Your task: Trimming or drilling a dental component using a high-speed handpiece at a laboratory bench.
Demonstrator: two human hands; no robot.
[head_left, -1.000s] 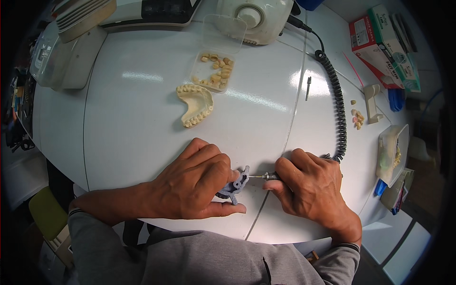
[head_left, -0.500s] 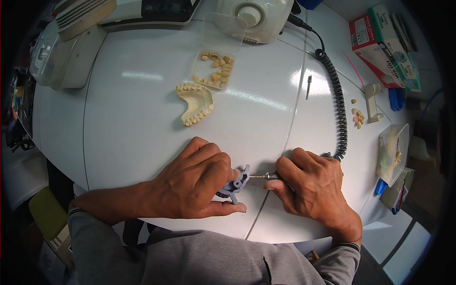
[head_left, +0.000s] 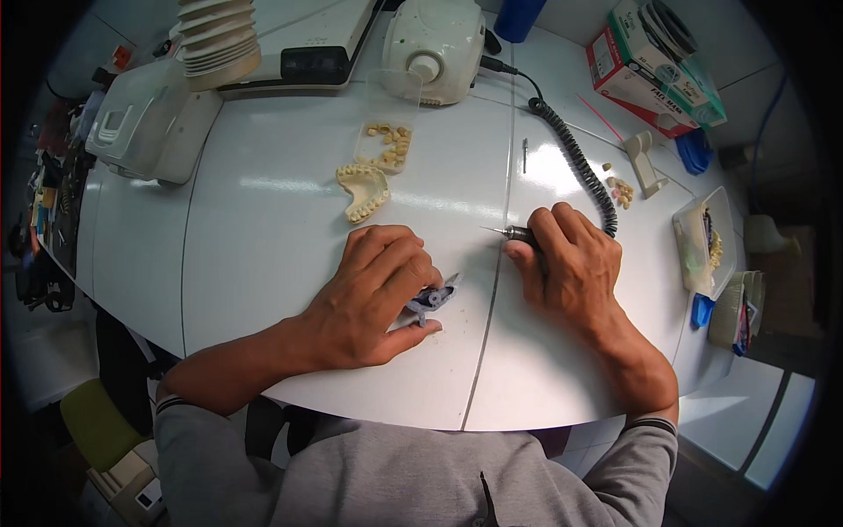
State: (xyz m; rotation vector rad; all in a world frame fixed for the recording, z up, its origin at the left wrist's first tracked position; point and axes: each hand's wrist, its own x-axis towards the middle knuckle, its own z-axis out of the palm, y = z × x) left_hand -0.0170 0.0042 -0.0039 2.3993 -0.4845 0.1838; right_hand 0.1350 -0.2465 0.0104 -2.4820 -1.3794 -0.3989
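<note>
My left hand grips a small grey-blue openwork piece low over the white worktop, its thumb beneath the piece. To its right, my right hand is closed around a dark rotary handpiece with a thin burr that points left, clear of the piece. The handpiece's coiled cord runs up to a white control unit. Beyond my left hand lies a cream dental arch model, below an open clear box of small tooth pieces.
A loose metal bit, small tooth pieces, a cream stand and a tub sit at the right. Mask boxes stand behind them. A clear machine and ribbed duct are at upper left.
My right hand has moved up, drawing the burr away from the grey-blue piece. My left hand has shifted up with the piece, which is tilted differently. The camera view has also shifted.
</note>
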